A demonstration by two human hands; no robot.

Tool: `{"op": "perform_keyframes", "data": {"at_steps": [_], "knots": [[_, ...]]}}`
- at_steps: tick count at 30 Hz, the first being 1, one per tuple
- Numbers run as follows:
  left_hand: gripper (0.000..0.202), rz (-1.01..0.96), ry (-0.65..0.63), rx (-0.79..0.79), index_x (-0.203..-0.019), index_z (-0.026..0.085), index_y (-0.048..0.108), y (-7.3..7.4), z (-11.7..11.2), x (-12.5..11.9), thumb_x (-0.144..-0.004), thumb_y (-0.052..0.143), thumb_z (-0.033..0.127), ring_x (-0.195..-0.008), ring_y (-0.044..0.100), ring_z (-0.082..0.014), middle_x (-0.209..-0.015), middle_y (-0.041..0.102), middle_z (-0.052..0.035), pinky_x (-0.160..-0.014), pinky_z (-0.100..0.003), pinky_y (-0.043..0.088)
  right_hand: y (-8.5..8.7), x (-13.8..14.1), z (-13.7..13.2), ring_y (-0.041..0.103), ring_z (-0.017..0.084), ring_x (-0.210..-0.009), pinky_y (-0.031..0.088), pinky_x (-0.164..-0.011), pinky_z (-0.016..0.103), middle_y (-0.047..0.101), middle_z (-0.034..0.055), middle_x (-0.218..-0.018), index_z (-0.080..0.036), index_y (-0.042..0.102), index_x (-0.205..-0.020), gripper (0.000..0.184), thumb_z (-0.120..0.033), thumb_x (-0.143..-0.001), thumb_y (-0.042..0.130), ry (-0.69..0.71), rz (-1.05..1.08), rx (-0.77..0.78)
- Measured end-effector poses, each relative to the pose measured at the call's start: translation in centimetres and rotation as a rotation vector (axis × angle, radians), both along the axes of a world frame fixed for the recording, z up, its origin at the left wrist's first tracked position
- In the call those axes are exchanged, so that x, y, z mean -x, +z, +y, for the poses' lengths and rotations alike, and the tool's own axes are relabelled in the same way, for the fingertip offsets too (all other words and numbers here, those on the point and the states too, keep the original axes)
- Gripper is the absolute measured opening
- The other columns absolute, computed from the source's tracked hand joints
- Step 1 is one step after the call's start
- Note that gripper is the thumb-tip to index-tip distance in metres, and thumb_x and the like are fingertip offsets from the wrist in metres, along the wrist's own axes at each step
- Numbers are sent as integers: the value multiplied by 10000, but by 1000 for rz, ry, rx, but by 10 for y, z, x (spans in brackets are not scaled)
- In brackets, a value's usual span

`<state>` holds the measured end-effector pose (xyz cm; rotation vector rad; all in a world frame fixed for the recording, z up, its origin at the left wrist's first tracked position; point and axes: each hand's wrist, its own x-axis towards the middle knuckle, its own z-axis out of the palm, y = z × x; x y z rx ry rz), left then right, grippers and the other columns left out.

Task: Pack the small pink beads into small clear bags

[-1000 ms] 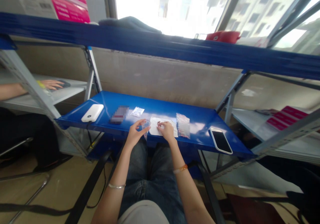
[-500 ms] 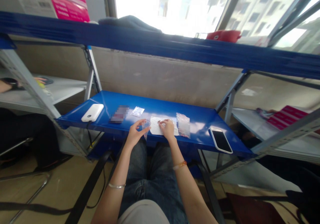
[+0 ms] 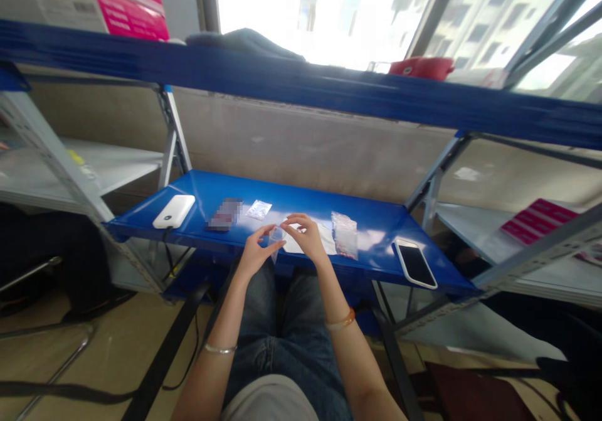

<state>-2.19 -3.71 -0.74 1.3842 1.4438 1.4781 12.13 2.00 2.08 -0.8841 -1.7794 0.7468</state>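
My left hand (image 3: 255,253) pinches a small clear plastic bag (image 3: 276,239) at the near edge of the blue shelf (image 3: 371,251). My right hand (image 3: 306,238) has come over to the bag, its thumb and forefinger pinched at the bag's top; anything between them is too small to make out. Just behind my right hand lies a white sheet (image 3: 324,239) on the shelf. A stack of clear packets (image 3: 345,235) lies right of the sheet.
On the shelf lie a white power bank (image 3: 174,211) at the left, a small clear packet (image 3: 258,209), a blurred dark item (image 3: 225,214) and a phone (image 3: 414,263) at the right. Grey shelves flank both sides; pink boxes (image 3: 536,218) lie at the right.
My right hand has lifted off the white sheet and moved left to the bag in my left hand. The other person's hand on the left grey shelf has gone from view.
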Motion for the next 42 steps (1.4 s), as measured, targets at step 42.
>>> {"op": "perform_keyframes", "data": {"at_steps": [42], "knots": [[533,46,23,5,-1118,199,607,-3,2,4,-639,713,406,-1088,562,-262,-1155,640,-95,-890,-383,401,-69,-28,39,557,227,-911,378,-792,318,635,91,-906,-198,712,-822,254,-409,-782,576,-538,-534,86]]}}
